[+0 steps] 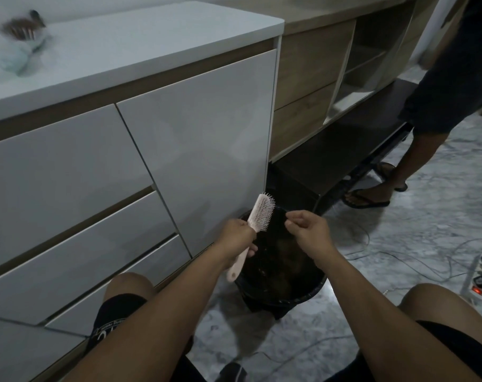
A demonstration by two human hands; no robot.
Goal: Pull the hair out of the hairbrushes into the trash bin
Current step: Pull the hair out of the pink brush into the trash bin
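My left hand (pixel 238 235) grips the handle of a pink hairbrush (pixel 257 216), held tilted over a black trash bin (pixel 311 292) on the floor, bristles facing right. My right hand (pixel 307 227) hovers over the bin just right of the brush head, fingertips pinched together; whether a strand of hair is between them is too fine to tell. Dark clumps of hair lie inside the bin. Another brush (pixel 23 27), full of dark hair, lies blurred on the white counter at the far left.
White cabinet doors and drawers (pixel 201 139) stand close behind the bin. A person in sandals (pixel 372 194) stands to the right. Cables and a power strip (pixel 475 282) lie on the marble floor at the right. My knees flank the bin.
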